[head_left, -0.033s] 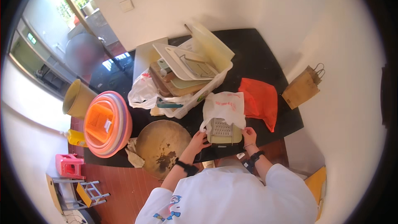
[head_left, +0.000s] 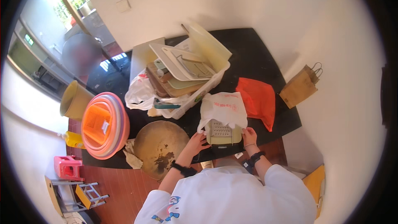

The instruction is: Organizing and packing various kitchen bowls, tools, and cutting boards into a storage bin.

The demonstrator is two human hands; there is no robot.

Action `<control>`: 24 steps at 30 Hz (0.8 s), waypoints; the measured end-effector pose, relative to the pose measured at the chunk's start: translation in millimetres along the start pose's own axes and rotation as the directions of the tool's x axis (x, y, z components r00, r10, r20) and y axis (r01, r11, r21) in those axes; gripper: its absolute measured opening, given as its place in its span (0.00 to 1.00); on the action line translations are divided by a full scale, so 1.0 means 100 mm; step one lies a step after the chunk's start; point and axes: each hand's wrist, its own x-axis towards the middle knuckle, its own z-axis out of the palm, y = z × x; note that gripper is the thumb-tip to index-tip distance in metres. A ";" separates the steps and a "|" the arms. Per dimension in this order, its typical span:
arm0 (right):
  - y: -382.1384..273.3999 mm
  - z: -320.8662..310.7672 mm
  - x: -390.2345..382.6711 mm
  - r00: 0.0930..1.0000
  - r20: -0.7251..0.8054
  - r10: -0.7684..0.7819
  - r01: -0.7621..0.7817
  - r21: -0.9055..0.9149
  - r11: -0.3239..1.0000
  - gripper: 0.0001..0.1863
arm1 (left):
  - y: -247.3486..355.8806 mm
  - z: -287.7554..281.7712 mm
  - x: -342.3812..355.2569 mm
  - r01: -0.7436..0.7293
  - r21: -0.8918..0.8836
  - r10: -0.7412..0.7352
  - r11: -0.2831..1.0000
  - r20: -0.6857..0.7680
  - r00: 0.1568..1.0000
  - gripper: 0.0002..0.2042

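Close in front of me on the black table lies a flat metal grater point(head_left: 220, 129) on a pale green box-like base. A white plastic bag point(head_left: 219, 104) with red print covers its far part. At the bag's left edge, my left hand point(head_left: 196, 144) pinches the plastic beside the grater. My right hand point(head_left: 249, 137) closes its fingertips on the bag's right edge, next to the grater's right side. Inside the bag, the covered end of the grater is hidden.
Behind the bag, a white bin point(head_left: 215, 79) holds cutting boards and trays. A red bag point(head_left: 259, 99) and a brown paper bag point(head_left: 300, 86) are to the right. Leftward are a large worn round pan point(head_left: 155, 141), stacked basins point(head_left: 124, 135) and a tan bucket point(head_left: 74, 99).
The bag's opening has spread slightly wider, and its right edge has come down beside the grater near my right hand. The whole view has shifted a little.
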 end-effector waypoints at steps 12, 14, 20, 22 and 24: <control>-1.33 0.11 -0.04 0.904 0.356 -0.236 0.411 -0.574 0.709 0.23 | 0.53 0.45 -0.48 -0.054 -0.501 0.211 0.863 0.262 0.942 0.21; -1.33 0.05 0.05 0.761 0.416 -0.498 0.459 -0.888 -0.041 0.34 | 0.60 0.55 -0.47 -0.069 -0.611 0.284 0.788 0.262 0.922 0.21; -1.51 -0.45 0.92 0.797 0.338 -0.500 0.523 -0.800 0.292 0.13 | 0.65 0.81 -0.40 -0.118 -0.635 0.391 0.763 0.308 0.868 0.20; -2.06 -0.20 0.87 0.886 0.058 -0.460 0.442 -0.406 0.800 0.12 | 0.67 0.92 -0.43 -0.137 -0.618 0.384 0.774 0.286 0.878 0.20; -2.71 0.06 0.59 0.903 -0.065 -0.424 0.429 0.092 0.899 0.13 | 0.71 1.09 -0.47 -0.173 -0.554 0.399 0.815 0.318 0.860 0.19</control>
